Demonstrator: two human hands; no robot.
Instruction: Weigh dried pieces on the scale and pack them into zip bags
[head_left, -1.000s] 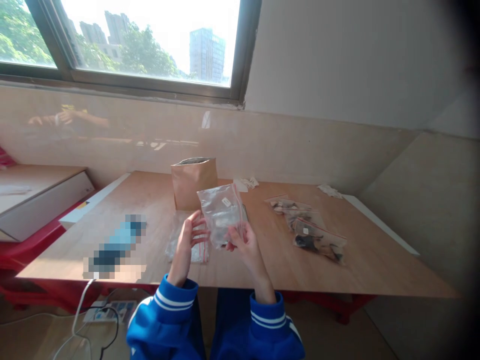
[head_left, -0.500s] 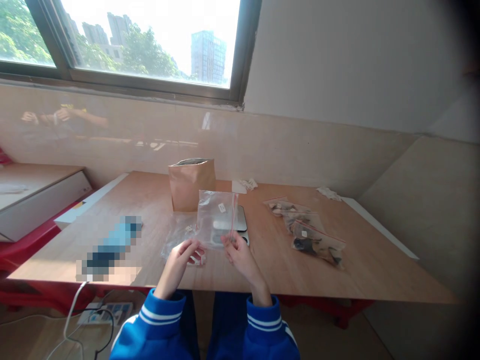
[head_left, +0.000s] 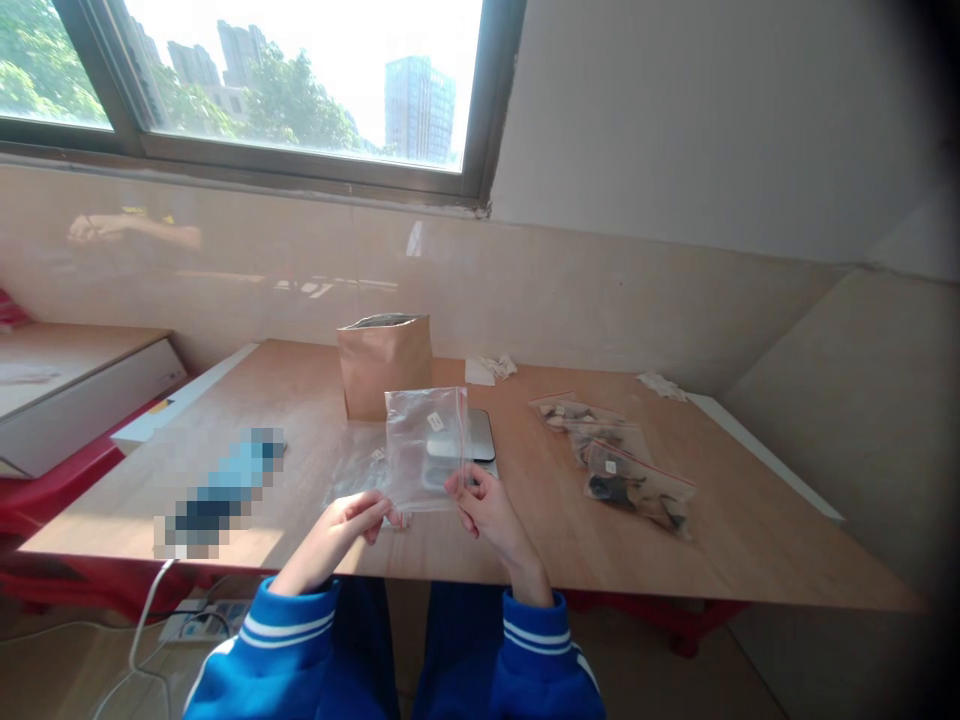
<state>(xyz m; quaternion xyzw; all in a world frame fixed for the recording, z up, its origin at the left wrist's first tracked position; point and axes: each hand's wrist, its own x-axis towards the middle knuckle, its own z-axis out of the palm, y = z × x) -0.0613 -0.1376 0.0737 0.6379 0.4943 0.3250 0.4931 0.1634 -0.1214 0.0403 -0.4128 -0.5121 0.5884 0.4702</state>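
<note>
Both hands hold an empty clear zip bag (head_left: 424, 448) upright above the desk's (head_left: 750, 540) near edge. The right hand (head_left: 487, 510) pinches its lower right corner; the left hand (head_left: 352, 520) pinches the lower left. The bag's long axis rises away from both grips.

— Where is the light coming from?
— Daylight is pouring through the window (head_left: 247, 80); the sky there is blowing out to white, and the glossy wall panel (head_left: 315, 270) is throwing back pale reflections.
— And the edges?
— The right side is darkening into a vignette, straight lines are bowing, and a pixelated patch (head_left: 221, 490) is masking part of the table (head_left: 712, 540).
</note>
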